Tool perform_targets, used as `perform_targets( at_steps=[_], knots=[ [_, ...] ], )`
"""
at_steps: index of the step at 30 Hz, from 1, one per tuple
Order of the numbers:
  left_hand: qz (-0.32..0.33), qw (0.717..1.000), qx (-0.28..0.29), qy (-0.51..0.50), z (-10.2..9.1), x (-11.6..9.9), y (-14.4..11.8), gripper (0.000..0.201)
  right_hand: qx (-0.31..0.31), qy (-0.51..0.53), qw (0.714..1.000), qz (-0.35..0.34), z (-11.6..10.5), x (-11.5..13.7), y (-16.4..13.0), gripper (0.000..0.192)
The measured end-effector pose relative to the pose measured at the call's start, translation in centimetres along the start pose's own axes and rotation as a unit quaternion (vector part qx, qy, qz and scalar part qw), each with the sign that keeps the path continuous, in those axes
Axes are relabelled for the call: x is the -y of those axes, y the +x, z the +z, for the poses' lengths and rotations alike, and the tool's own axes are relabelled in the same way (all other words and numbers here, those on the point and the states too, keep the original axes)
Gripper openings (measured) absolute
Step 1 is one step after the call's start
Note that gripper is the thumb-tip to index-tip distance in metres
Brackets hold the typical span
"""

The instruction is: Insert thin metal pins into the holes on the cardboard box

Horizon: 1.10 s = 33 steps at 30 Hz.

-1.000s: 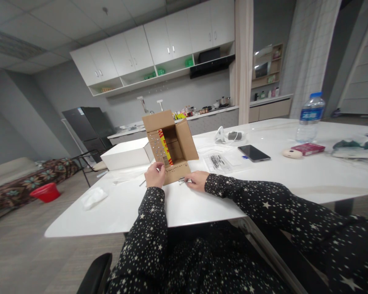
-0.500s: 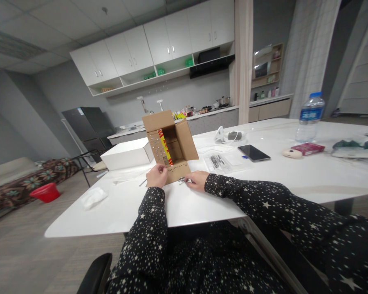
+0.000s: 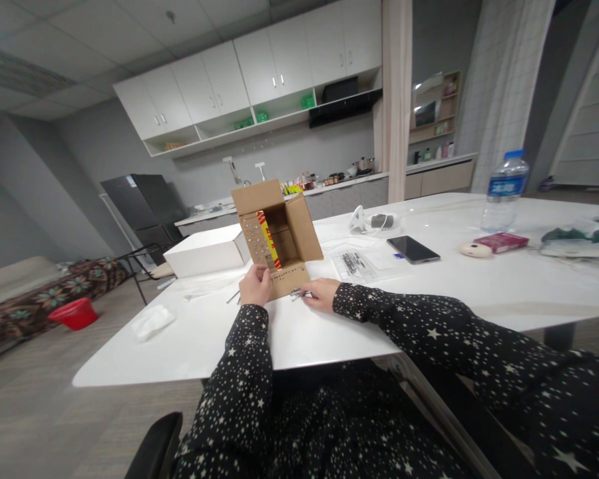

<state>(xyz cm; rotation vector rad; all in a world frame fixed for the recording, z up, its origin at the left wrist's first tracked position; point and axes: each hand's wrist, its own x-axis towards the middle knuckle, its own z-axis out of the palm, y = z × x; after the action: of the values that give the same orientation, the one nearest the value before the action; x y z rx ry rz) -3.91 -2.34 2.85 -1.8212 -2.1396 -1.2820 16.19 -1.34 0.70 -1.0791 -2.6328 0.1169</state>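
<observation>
An open cardboard box (image 3: 304, 229) stands tilted on the white table in front of me, with a red and yellow strip on its left flap and rows of small dots on the flaps. My left hand (image 3: 255, 286) is at the lower left edge of the box, its fingers curled and pressed together. Whatever is between those fingers is too small to make out. By the front flap, my right hand (image 3: 322, 294) rests on the table with its fingertips closed at several thin metal pieces (image 3: 295, 293), perhaps screws. More thin rods (image 3: 233, 298) lie left of my left hand.
Behind to the left sits a white box (image 3: 207, 251); crumpled white tissue (image 3: 152, 323) lies near the left edge. Rightward are a clear bag of small parts (image 3: 357, 266), a phone (image 3: 412, 249), a beige oval object (image 3: 476, 249), a pink packet (image 3: 502, 242) and a water bottle (image 3: 504, 193).
My left hand has shifted very slightly, its fingertips a little higher along the flap's edge. My right hand and the box look the same.
</observation>
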Motion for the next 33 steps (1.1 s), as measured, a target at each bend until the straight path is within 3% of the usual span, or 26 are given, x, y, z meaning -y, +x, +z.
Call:
perform_targets(
  at_steps=[6,15,19,26,33],
  knots=[
    [0.006,1.0,0.003,-0.025,0.2,0.1,0.0,0.019,-0.004,0.003,1.0,-0.008,0.2,-0.1,0.1,0.027],
    [0.01,0.997,0.037,0.073,0.3,0.3,0.3,0.018,-0.004,-0.001,1.0,-0.012,0.3,-0.2,0.3,0.028],
    [0.051,0.994,0.063,0.078,0.6,0.5,0.3,0.019,-0.003,-0.001,1.0,-0.011,0.2,-0.1,0.2,0.027],
    [0.138,0.976,0.162,0.055,0.8,-0.2,-0.4,0.017,0.001,0.005,1.0,0.009,-0.2,0.3,0.0,0.026],
    [0.173,0.965,0.187,0.058,1.3,-0.3,-0.6,0.018,-0.001,0.002,1.0,0.002,-0.2,0.3,0.0,0.027]
  ],
)
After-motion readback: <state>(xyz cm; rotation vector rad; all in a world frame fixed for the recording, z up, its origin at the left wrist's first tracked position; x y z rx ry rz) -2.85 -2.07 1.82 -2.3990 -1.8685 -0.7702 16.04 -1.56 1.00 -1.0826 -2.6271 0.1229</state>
